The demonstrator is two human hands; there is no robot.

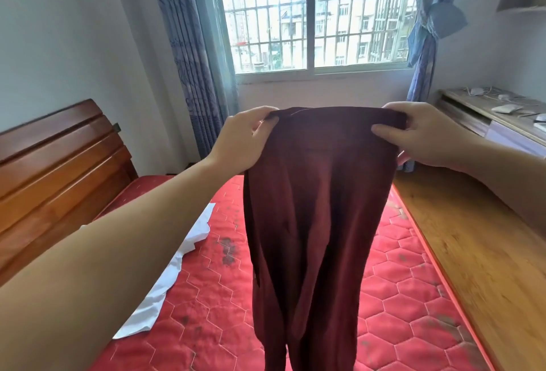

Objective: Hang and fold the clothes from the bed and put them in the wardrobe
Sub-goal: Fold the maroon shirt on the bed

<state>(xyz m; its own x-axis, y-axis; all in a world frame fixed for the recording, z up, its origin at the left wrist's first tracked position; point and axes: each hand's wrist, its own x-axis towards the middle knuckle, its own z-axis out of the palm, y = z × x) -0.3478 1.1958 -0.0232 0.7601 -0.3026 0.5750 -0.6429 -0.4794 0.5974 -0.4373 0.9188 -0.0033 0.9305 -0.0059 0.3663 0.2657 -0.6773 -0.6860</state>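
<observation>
Hanging from both hands, the dark red trousers (pixel 313 223) drape above the quilted red mattress (pixel 407 276). Left hand (pixel 239 140) and right hand (pixel 425 134) pinch the waistband corners, fingers curled. White cloth (pixel 177 267) lies crumpled near the wooden headboard (pixel 53 169).

Both bare arms reach forward and up at about the same height, well apart. The left hand (pixel 240 137) has its fingers curled and thumb on top in a pinching grip. The right hand (pixel 425 134) mirrors it, thumb lying forward and fingers folded behind, wrist bent slightly inward.
</observation>
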